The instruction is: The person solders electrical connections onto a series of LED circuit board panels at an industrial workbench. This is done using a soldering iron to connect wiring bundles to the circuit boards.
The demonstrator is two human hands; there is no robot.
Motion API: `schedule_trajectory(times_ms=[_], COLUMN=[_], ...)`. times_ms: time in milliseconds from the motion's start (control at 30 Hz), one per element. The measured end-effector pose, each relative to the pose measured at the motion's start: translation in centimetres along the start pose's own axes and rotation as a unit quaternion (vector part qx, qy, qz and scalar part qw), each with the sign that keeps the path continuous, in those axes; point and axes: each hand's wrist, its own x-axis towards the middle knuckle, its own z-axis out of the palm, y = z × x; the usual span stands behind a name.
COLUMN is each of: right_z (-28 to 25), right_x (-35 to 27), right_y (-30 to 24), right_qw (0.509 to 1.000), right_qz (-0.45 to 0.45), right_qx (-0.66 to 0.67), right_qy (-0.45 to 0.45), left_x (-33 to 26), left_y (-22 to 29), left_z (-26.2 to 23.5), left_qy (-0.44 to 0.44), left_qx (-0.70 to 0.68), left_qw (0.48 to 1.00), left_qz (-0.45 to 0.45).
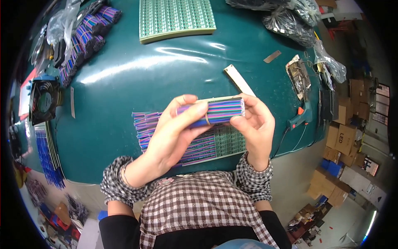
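Between my two hands, above the table's near edge, is a bundle of thin coloured wires [224,110] with a band around it. My left hand [172,133] is closed round the bundle's left part, thumb on top. At the bundle's right end, the thumb and fingers of my right hand [258,122] pinch it beside the evenly lined-up wire tips. Beneath my hands lies a green circuit board panel [232,142], partly hidden. Rows of similar wires [143,126] lie across its left part, their ends sticking out past the board.
A stack of green circuit panels [178,18] stands at the far middle of the green table [112,91]. A pale bar [239,80] lies beyond my right hand. To the right is a glue gun [300,116]; to the left, a fan [43,99]. More wire bundles [85,35] lie far left.
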Motion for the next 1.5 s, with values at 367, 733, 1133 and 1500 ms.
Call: schedule_trajectory(times_ms=[367, 733, 1133, 1500], right_z=[-3.4, -0.8, 0.1, -0.1], right_x=[1.2, 1.0, -2.4, -4.9], right_y=[-3.1, -2.4, -3.4, -5.5], right_qw=[0.99, 0.995, 0.777, 0.736], right_qz=[0.05, 0.018, -0.338, -0.427], right_qx=[-0.011, 0.004, -0.524, -0.483], right_qy=[-0.132, -0.097, -0.087, -0.209], left_x=[-2.2, -3.0, -4.0, -3.6], left_y=[-0.1, 0.4, -1.3, -1.7], left_z=[0.8, 0.0, 0.2, 2.8], left_qy=[-0.16, -0.158, -0.102, -0.158], left_qx=[0.119, 0.177, 0.132, 0.133], left_qw=[0.979, 0.971, 0.986, 0.97], left_qz=[-0.04, -0.011, -0.011, -0.126])
